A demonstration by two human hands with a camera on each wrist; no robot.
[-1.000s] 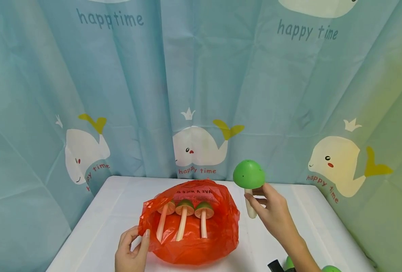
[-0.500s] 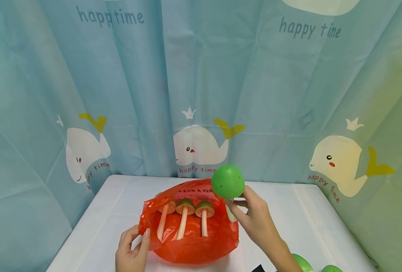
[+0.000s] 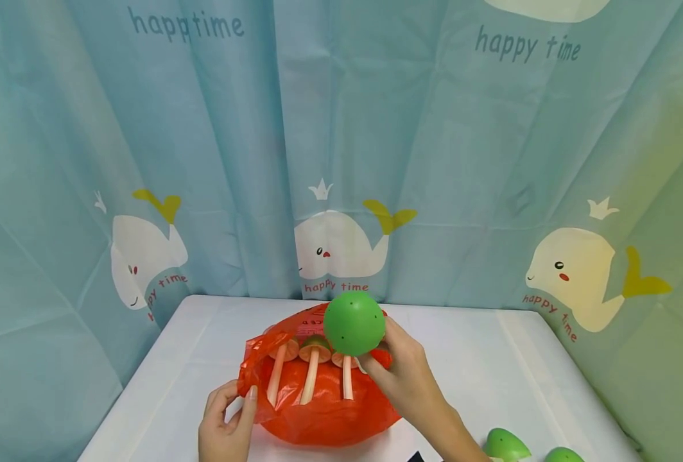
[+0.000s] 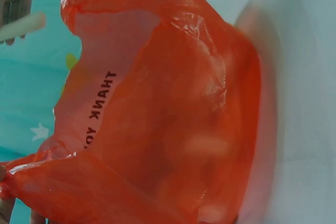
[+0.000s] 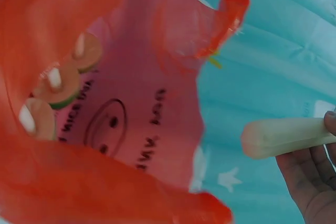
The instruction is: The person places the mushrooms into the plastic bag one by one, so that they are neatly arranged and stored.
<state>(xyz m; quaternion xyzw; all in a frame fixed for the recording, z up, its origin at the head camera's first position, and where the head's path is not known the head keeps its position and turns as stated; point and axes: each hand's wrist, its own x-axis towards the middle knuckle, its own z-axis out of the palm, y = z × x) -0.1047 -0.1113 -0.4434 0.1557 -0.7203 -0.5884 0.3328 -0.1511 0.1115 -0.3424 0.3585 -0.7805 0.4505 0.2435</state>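
My left hand (image 3: 228,420) pinches the left rim of a red plastic bag (image 3: 330,427), holding its mouth open. Inside lie three toy mushrooms (image 3: 310,377) in a row, pale stems pointing forward and caps toward the back. My right hand (image 3: 407,372) grips another toy mushroom (image 3: 354,324), green-capped with dark dots, above the bag's right side. In the right wrist view its pale stem (image 5: 286,136) sticks out of the fingers, just outside the bag mouth. The head view shows the cap covering part of the bag's back and the rightmost mushroom.
More green mushroom caps (image 3: 506,444) lie at the front right of the white table (image 3: 480,366), beside the right forearm. A small black object (image 3: 415,457) shows at the lower edge. Behind the table hangs a blue curtain (image 3: 463,160) printed with whales.
My right hand has carried the green mushroom leftward and slightly down, from right of the bag to over it. The cap has tipped toward the camera. My left hand keeps its hold.
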